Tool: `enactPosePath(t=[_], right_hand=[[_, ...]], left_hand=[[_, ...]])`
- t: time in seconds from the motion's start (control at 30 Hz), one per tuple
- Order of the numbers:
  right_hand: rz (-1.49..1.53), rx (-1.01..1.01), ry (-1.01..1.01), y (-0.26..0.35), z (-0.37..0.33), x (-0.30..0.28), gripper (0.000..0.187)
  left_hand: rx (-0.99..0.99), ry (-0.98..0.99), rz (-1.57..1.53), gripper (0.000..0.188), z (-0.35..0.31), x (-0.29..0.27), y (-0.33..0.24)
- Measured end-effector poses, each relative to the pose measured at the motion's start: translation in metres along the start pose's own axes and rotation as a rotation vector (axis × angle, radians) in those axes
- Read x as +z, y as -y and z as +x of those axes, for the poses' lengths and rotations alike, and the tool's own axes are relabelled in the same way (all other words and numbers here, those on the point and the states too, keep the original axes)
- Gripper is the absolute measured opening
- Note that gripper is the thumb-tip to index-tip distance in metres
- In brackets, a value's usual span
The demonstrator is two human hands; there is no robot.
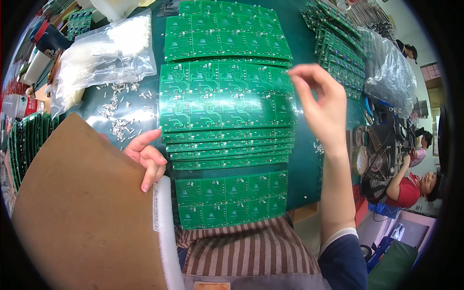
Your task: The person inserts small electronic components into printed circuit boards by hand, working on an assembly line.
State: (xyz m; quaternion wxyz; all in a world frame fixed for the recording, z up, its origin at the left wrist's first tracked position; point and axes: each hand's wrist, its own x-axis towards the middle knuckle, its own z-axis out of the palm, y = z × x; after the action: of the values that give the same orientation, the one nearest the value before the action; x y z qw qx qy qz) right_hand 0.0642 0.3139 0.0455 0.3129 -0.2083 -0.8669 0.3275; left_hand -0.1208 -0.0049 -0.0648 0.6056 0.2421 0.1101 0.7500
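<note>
Green circuit boards point(220, 108) lie overlapped in a long column down the middle of the table, with small parts standing on them. At the right edge of the column, my right hand point(321, 99) has thumb and forefinger pinched together. Whatever is between those fingertips, if anything, is too small to make out. My left hand point(149, 159) is at the left edge of the boards, fingers apart and loosely bent, with nothing visible in them. A large brown panel point(82, 208) hides its wrist and forearm. The nearest single board point(232, 198) lies below the fanned stack.
Small metallic parts point(121, 128) are scattered left of the boards. Behind them lies a clear bag of white pieces point(104, 53). More boards point(338, 58) are piled at far right, beside a clear plastic bag point(391, 72). A person in red point(408, 191) is farther right.
</note>
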Motion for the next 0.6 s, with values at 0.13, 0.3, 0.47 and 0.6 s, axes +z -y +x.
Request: enactPosePath(t=[0.13,0.3,0.47,0.6], right_hand=[[-0.002,-0.061,0.081,0.009,0.026,0.035,0.01],[-0.197,-0.024,0.124,0.006,0.035,0.053,0.009],[-0.257,-0.021,0.133,0.002,0.037,0.056,0.008],[-0.226,0.0,0.129,0.0,0.036,0.057,0.009]], left_hand=[[-0.007,-0.015,0.001,0.101,0.006,0.004,0.001],[-0.025,-0.002,-0.07,0.103,0.007,-0.001,0.004],[-0.01,-0.061,-0.088,0.105,0.004,0.004,0.007],[-0.014,-0.046,-0.073,0.108,0.006,-0.001,0.009]])
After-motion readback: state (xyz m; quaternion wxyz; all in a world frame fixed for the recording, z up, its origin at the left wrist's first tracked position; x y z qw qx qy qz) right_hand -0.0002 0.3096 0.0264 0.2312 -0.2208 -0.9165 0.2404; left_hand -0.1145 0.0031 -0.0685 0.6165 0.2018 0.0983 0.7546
